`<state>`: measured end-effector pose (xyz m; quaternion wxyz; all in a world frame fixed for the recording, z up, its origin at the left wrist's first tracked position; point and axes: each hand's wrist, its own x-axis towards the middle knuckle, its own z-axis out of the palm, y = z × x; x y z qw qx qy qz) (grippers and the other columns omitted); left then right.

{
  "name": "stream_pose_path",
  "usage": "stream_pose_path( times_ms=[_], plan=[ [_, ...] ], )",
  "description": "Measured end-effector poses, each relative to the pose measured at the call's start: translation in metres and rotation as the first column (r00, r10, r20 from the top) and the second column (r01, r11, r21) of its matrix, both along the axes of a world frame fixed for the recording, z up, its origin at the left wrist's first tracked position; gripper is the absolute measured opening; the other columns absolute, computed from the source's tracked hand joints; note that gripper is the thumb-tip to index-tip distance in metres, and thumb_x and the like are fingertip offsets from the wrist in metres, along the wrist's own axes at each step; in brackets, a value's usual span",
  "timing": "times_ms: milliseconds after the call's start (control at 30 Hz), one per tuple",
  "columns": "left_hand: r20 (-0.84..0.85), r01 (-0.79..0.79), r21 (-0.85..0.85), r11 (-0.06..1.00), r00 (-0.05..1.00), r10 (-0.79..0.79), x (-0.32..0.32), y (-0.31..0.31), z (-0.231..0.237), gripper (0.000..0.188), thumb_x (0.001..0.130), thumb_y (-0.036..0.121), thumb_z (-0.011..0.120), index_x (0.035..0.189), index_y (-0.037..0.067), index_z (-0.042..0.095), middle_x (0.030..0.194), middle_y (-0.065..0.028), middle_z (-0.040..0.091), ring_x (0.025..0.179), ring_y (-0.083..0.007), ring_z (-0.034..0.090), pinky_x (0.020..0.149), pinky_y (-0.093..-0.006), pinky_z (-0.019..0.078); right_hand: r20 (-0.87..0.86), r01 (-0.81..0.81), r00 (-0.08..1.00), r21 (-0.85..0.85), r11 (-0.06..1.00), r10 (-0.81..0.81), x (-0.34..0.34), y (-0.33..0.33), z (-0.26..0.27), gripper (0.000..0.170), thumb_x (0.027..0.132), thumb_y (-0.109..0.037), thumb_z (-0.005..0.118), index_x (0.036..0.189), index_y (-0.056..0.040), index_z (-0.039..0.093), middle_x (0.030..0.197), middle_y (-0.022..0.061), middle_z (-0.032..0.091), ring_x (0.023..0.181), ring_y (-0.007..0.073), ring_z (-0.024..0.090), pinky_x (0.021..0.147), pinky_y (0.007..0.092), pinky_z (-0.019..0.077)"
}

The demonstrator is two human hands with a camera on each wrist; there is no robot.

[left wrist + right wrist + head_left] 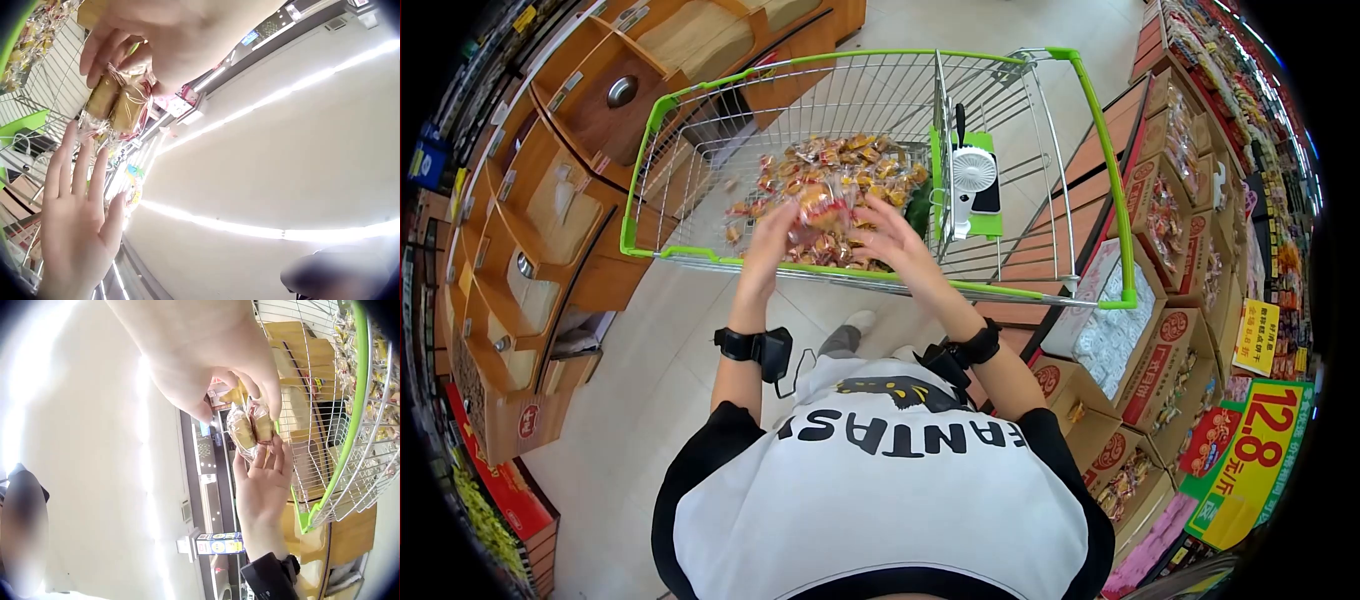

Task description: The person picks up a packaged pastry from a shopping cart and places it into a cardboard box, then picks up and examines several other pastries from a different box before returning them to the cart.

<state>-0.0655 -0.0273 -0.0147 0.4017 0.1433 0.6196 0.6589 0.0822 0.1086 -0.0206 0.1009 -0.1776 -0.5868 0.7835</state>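
Above the cart's pile of small wrapped snacks (850,160), my left hand (772,240) grips two wrapped golden pieces (822,205). The left wrist view shows my left hand (150,44) with its fingers curled round the clear and red wrappers of the pieces (128,106). My right hand (897,240) faces it from the other side. Its fingers look straight in that view, where the right hand (78,219) has its fingertips at the wrapper edge. In the right wrist view, the pieces (252,428) lie between my right hand (219,362) and left hand (262,494).
The green-edged cart (790,62) stands in front of me. Its child-seat section holds a white fan (974,170) and a phone; something dark green lies beside the pile. Wooden bins (560,200) line the left; snack boxes (1155,385) and a price sign (1250,465) are at the right.
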Motion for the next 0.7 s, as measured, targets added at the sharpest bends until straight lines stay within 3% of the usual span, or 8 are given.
stream_pose_path(
  times_ms=[67, 133, 200, 333, 400, 467, 700],
  plan=[
    [-0.004, -0.042, -0.003, 0.999, 0.999, 0.042, -0.016, 0.002, -0.006, 0.033, 0.087, 0.028, 0.044, 0.106, 0.002, 0.052, 0.105, -0.0085, 0.053, 0.09, -0.014, 0.054, 0.077, -0.0295, 0.0444, -0.121, 0.06, 0.991, -0.007, 0.998, -0.061, -0.002, 0.0, 0.012, 0.054, 0.083, -0.013, 0.052, 0.13, -0.0073, 0.027, 0.123, 0.0136, 0.04, 0.099, 0.0203, 0.052, 0.081, 0.0286, 0.0435],
    [-0.008, -0.081, -0.004, 0.997, 0.997, 0.081, -0.019, 0.002, -0.017, 0.033, 0.087, 0.028, 0.043, 0.107, 0.002, 0.051, 0.11, -0.01, 0.052, 0.094, -0.0156, 0.054, 0.079, -0.0307, 0.0432, -0.086, 0.067, 0.994, 0.057, 0.996, -0.062, 0.001, 0.002, 0.009, 0.051, 0.082, -0.012, 0.052, 0.128, -0.0066, 0.03, 0.121, 0.0127, 0.042, 0.1, 0.02, 0.052, 0.081, 0.0284, 0.0432],
    [-0.501, -0.169, -0.234, 0.957, 0.865, 0.03, -0.02, 0.005, -0.03, 0.033, 0.087, 0.026, 0.043, 0.108, 0.002, 0.051, 0.113, -0.0108, 0.052, 0.095, -0.0169, 0.054, 0.081, -0.031, 0.0418, -0.052, 0.074, 0.996, 0.122, 0.99, -0.068, 0.008, 0.006, 0.003, 0.049, 0.082, -0.011, 0.053, 0.126, -0.006, 0.033, 0.119, 0.0118, 0.044, 0.1, 0.0197, 0.051, 0.081, 0.0282, 0.0429],
    [-0.433, -0.085, -0.251, 0.964, 0.901, -0.033, -0.011, 0.005, -0.038, 0.031, 0.086, 0.023, 0.044, 0.108, 0.003, 0.051, 0.105, -0.009, 0.056, 0.093, -0.0153, 0.054, 0.079, -0.0275, 0.0421, 0.064, -0.018, 0.998, 0.206, 0.978, 0.005, 0.034, 0.014, 0.0, 0.033, 0.083, -0.009, 0.05, 0.115, -0.0034, 0.045, 0.11, 0.0083, 0.051, 0.099, 0.0171, 0.052, 0.083, 0.0276, 0.0412],
    [-0.195, 0.085, -0.168, 0.982, 0.974, -0.118, -0.008, 0.005, -0.04, 0.028, 0.086, 0.019, 0.044, 0.107, 0.003, 0.052, 0.098, -0.0077, 0.058, 0.089, -0.014, 0.055, 0.077, -0.0257, 0.0426, 0.096, -0.043, 0.995, 0.203, 0.978, 0.024, 0.048, 0.017, 0.003, 0.028, 0.084, -0.009, 0.048, 0.111, -0.0023, 0.048, 0.11, 0.0075, 0.052, 0.1, 0.0171, 0.051, 0.085, 0.0279, 0.0402],
    [-0.183, 0.133, -0.156, 0.979, 0.97, -0.161, -0.001, 0.01, -0.039, 0.026, 0.086, 0.017, 0.043, 0.106, 0.003, 0.053, 0.095, -0.0072, 0.058, 0.086, -0.0136, 0.055, 0.076, -0.025, 0.0429, 0.067, -0.03, 0.998, 0.156, 0.987, 0.02, 0.061, 0.019, 0.004, 0.025, 0.083, -0.01, 0.05, 0.107, -0.0021, 0.05, 0.098, 0.0069, 0.057, 0.093, 0.0134, 0.054, 0.08, 0.0247, 0.0422],
    [-0.119, 0.353, -0.07, 0.933, 0.926, -0.359, 0.035, 0.045, -0.034, 0.023, 0.086, 0.014, 0.044, 0.104, 0.002, 0.054, 0.087, -0.0057, 0.059, 0.079, -0.0109, 0.054, 0.07, -0.0223, 0.043, 0.126, 0.049, 0.989, 0.183, 0.982, -0.073, 0.104, 0.024, 0.014, 0.024, 0.083, -0.011, 0.051, 0.106, -0.0014, 0.05, 0.098, 0.0067, 0.057, 0.092, 0.0131, 0.054, 0.081, 0.0254, 0.042]
  ],
)
